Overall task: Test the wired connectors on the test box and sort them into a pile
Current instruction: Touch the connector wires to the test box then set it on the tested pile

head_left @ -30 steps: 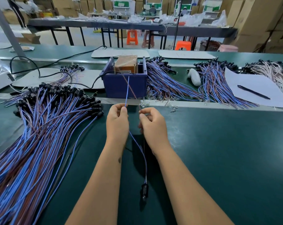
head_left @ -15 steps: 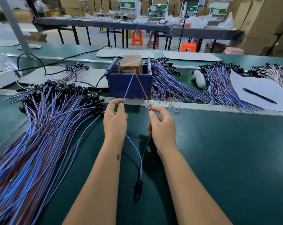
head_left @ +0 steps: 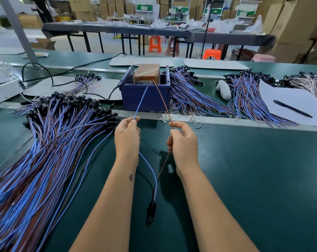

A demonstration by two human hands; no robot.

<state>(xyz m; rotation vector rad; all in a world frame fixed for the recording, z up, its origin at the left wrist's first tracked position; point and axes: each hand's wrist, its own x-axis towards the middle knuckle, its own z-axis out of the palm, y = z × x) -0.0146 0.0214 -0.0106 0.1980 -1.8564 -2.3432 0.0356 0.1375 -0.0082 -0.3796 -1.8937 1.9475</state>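
Observation:
My left hand (head_left: 127, 137) pinches the blue wire (head_left: 141, 102) of one wired connector, and my right hand (head_left: 183, 142) pinches its brown wire (head_left: 162, 99). Both wires are spread apart in a V, their free ends pointing up toward the test box (head_left: 148, 72), a brown block standing in a blue bin (head_left: 145, 97). Below my wrists the two wires join at a black connector (head_left: 152, 209) hanging just above the green table. A big pile of blue and brown wired connectors (head_left: 45, 142) fans out on the left.
More bundles of wired connectors (head_left: 194, 95) lie right of the bin, with a white object (head_left: 224, 89), and a sheet of paper (head_left: 288, 100) with a black pen (head_left: 292, 108). A black cable (head_left: 50, 73) runs to the bin from the left. A metal rail (head_left: 226, 119) crosses the green table (head_left: 254, 179).
My hands have moved apart, separating the blue and brown wires into a V. The wire ends now reach closer to the test box, and the black connector has risen slightly.

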